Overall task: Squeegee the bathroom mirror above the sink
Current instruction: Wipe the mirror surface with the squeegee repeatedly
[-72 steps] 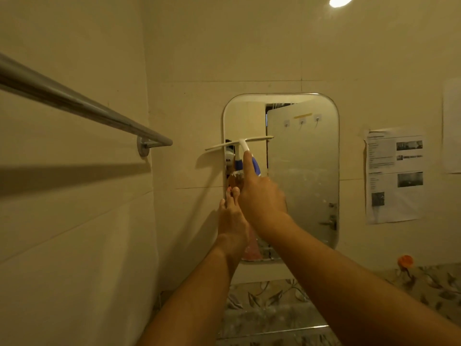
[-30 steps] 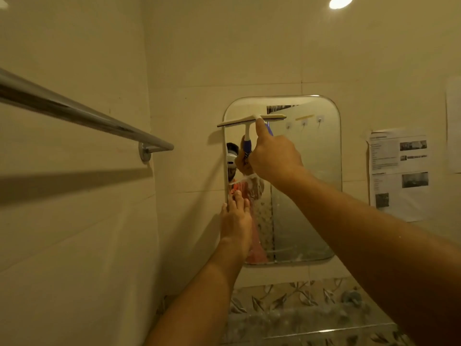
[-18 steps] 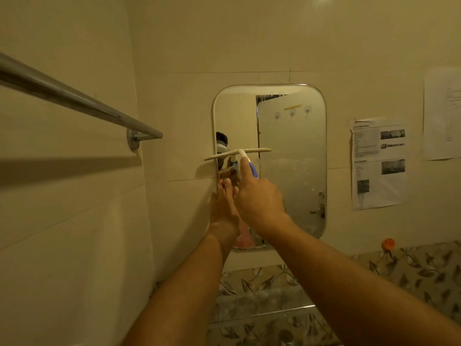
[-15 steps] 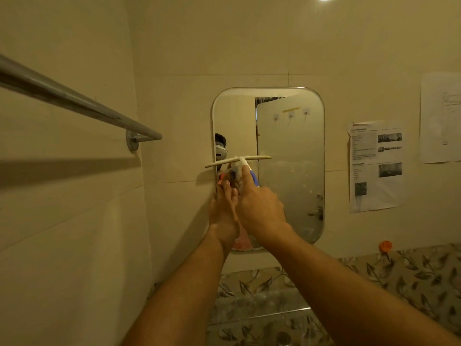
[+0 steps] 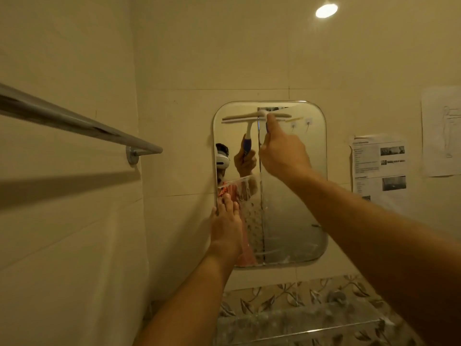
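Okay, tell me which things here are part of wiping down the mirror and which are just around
Part of the job:
mirror
squeegee, blade against the top of the glass
right hand, closed on the squeegee
left hand, fingers resting at the mirror's left edge

Just around:
towel bar
printed sheet on the wall
paper with a drawing
ceiling light

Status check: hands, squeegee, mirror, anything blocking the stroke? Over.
Right hand grip shut on squeegee, blade at top of mirror. Left hand flat on mirror's left edge. Lower glass streaky. Stroke path unobstructed.
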